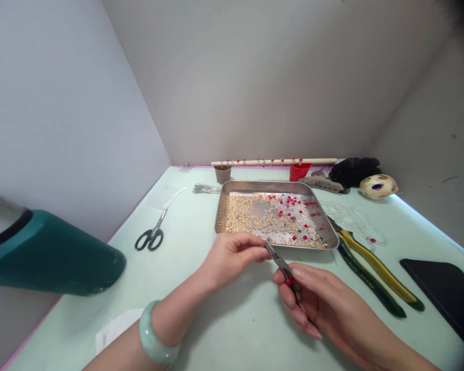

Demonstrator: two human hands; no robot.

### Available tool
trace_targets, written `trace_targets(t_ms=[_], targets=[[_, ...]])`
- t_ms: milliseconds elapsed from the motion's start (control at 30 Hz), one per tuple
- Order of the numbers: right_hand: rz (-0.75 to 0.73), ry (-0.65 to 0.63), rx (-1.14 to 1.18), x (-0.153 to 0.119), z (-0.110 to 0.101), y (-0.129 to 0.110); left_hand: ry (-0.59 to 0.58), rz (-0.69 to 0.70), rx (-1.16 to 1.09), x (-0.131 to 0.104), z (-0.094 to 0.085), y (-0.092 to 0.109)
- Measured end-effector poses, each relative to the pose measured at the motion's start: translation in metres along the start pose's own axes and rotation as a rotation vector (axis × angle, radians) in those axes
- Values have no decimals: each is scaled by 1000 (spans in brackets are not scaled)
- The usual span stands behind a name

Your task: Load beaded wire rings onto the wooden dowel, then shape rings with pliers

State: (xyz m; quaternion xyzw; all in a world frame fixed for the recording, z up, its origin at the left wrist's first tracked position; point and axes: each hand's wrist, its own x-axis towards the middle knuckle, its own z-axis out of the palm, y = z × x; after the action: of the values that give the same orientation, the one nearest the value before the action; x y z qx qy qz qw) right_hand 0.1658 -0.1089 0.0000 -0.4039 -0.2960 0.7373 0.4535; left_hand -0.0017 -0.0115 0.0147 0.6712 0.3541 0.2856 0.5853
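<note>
My right hand (pixel 313 299) is wrapped round small pliers (pixel 280 263) with dark handles and a red spot near the joint. The pliers' narrow jaws point up and left, meeting the fingertips of my left hand (pixel 235 255). Thumb and index finger of my left hand are pinched together at the jaw tips; whatever they hold is too small to make out. A pale green bangle (pixel 154 337) circles my left wrist. Just beyond both hands lies a metal tray (pixel 218 208) with gold, clear, red and purple beads (pixel 239 216).
Scissors (pixel 154 234) and a large teal bottle (pixel 58 252) are at left. Yellow-green pliers (pixel 375 268) and a black flat object (pixel 441 293) lie right. Behind the tray, a wooden rod with rings (pixel 320 161) rests on a brown cup (pixel 223 174) and a red cup (pixel 298 171).
</note>
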Motion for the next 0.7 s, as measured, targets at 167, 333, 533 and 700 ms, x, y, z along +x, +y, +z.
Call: trace_targets(t_ms=[167,333,533,700], targets=[[-57,100,-390,-1,-1,2,-5,121,319,-1,-6,1],[-127,171,-746,-5,1,-3,-5,213,482,-2,-8,3],[-112,76,-630,-6,0,-6,-18,94,214,-1,-7,2],[-85,28,-399,-4,-1,-5,-43,6,-101,0,-5,5]])
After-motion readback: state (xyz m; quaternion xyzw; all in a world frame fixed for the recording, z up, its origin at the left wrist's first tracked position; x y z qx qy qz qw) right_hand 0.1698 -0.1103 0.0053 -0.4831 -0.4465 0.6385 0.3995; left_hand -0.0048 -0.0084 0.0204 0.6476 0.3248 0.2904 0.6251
